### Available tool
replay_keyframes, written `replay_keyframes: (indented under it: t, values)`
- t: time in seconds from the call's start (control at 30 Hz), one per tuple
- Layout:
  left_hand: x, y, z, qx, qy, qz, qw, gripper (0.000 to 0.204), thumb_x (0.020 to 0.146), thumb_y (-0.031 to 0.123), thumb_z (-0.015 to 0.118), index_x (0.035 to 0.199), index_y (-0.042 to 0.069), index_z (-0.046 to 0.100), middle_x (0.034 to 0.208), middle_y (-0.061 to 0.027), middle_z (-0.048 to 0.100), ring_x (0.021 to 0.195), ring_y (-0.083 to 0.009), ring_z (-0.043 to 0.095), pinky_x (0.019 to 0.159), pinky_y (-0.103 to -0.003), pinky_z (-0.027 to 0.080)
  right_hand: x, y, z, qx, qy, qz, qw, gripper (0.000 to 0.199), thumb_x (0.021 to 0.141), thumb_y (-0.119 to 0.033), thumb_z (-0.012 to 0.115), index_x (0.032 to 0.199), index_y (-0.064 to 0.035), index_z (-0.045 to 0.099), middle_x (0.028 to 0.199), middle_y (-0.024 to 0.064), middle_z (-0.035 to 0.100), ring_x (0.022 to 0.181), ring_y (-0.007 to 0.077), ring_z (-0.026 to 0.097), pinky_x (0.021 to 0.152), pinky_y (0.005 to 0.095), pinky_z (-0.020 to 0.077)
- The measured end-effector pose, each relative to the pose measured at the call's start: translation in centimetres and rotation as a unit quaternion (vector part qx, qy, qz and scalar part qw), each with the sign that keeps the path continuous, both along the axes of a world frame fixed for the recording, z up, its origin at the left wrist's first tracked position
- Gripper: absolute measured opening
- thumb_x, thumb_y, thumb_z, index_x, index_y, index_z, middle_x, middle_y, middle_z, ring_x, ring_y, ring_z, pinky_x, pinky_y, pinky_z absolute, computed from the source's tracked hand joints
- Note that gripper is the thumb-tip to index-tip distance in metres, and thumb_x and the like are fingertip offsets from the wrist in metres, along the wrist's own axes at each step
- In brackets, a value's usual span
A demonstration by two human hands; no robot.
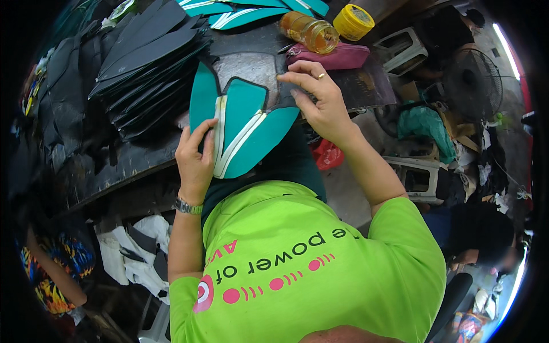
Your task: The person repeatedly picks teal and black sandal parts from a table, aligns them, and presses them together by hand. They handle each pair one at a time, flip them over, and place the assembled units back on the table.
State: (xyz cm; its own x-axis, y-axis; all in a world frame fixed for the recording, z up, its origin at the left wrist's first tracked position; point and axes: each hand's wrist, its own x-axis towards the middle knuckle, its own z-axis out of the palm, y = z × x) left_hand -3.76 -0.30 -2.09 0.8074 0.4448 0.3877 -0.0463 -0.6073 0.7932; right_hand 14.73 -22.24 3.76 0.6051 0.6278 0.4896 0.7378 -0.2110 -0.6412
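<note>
Left hand: the left hand (195,154) lies flat on the near left part of the teal pieces (243,128), fingers close together and pressed down on the material, thumb set apart along the edge. A wristwatch (189,206) sits on this wrist.
Right hand: the right hand (320,97) rests at the far right edge of the same pieces, fingers bent and slightly spread, fingertips pressing down; whether they pinch the edge cannot be told. A ring shows on one finger.
Teal pieces: several shaped flat pieces, teal with white edge strips, overlap on the dark worktable (131,166) just ahead of the person's chest, between the two hands.
Black stack: a pile of black pieces (148,63) of similar shape lies fanned to the left, just beside the teal ones.
Far edge: more teal pieces (251,11) lie at the top; near them a jar of amber liquid (311,31) lies on its side, touching a pink pouch (337,57); a yellow lid (353,22) is just beside the jar.
Surroundings: a fan (473,86) stands at right, well apart from the table.
</note>
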Motion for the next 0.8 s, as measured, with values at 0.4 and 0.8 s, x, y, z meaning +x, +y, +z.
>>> replay_keyframes:
  t: [0.4, 0.8]
  values:
    - [0.5, -0.5, -0.5, -0.003, -0.022, 0.008, 1.000, 0.025, 0.096, -0.001, 0.064, 0.118, 0.006, 0.074, 0.096, -0.0148, 0.064, 0.084, -0.0288, 0.065, 0.075, -0.036, 0.051, 9.5, -3.6, -2.4, -0.221, -0.210, -0.274, 0.912, 0.040, 0.082, -0.012, 0.064, 0.118, -0.0234, 0.076, 0.108, 0.0066, 0.059, 0.106, 0.0291, 0.055, 0.088, 0.0466, 0.0446]
    - [0.5, -0.6, -0.7, 0.001, -0.023, 0.016, 1.000, 0.025, 0.095, -0.001, 0.065, 0.117, 0.007, 0.075, 0.096, -0.0143, 0.064, 0.082, -0.0291, 0.065, 0.074, -0.036, 0.051, 8.3, -3.4, -3.0, -0.158, -0.209, -0.240, 0.935, 0.036, 0.081, -0.009, 0.065, 0.114, -0.0207, 0.076, 0.107, 0.0048, 0.061, 0.104, 0.0270, 0.058, 0.090, 0.0448, 0.0435]
